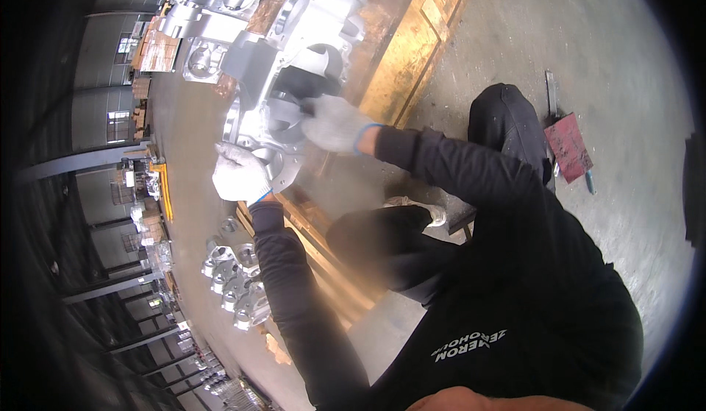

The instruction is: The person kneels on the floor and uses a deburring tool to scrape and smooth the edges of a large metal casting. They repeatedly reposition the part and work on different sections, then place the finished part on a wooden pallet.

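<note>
A large shiny metal casting (254, 120) with round bores lies on a wooden surface in front of me. My left hand (241, 175), in a white knitted glove, is closed over the near left edge of this casting. Gloved the same way, my right hand (337, 124) reaches in from the right to a bore's opening. Its fingers are curled together, and whatever they hold is lost in blur and shadow. Another casting with a big ring-shaped opening (323, 2) stands just beyond.
More castings (206, 17) sit at the far left, and several (239, 282) stand low on the left. Wooden planks (401, 50) edge the work surface. A red board (568, 146), a metal bar (550, 91) and a teal-handled tool (590, 183) lie on the floor at right.
</note>
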A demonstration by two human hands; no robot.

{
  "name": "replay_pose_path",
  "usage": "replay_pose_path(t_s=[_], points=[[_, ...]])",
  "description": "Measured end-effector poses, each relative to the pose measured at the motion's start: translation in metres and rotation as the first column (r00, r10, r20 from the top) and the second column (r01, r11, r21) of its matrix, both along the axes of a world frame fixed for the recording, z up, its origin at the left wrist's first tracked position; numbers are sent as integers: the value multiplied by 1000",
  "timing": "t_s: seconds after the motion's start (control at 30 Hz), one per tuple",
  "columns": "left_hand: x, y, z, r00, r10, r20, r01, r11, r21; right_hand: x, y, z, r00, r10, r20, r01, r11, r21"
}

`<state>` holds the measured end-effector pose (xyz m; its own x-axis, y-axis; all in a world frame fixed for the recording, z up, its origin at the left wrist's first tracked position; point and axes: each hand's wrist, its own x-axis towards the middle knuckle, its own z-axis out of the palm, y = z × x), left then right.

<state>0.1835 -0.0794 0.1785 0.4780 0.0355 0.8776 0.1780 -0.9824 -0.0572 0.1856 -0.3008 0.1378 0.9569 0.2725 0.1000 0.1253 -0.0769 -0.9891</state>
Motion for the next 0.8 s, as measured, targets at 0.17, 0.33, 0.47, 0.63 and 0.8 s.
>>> replay_pose_path(t_s=[0.17, 0.33, 0.47, 0.63, 0.8], points=[[5, 3, 1, 998, 66, 24, -67, 996, 54, 35, 22, -2, 997, -74, 20, 72, 994, 85], [4, 0, 1, 996, 6, 92, -15, 994, 105, 46, 4, 3, 993, 116, -4, -116, 993, 17], [3, -4, 2, 995, -45, 94, 40, 998, 56, 22, -16, -7, 942, 48, 334, 90, 918, -386], [3, 0, 3, 999, 12, 42, -13, 1000, 13, 34, -48, -26, 343, 293, 892, 443, 787, -429], [1, 5, 7, 994, -87, 62, 85, 996, 35, 80, -48, -26, 270, 427, 863, 514, 693, -504]])
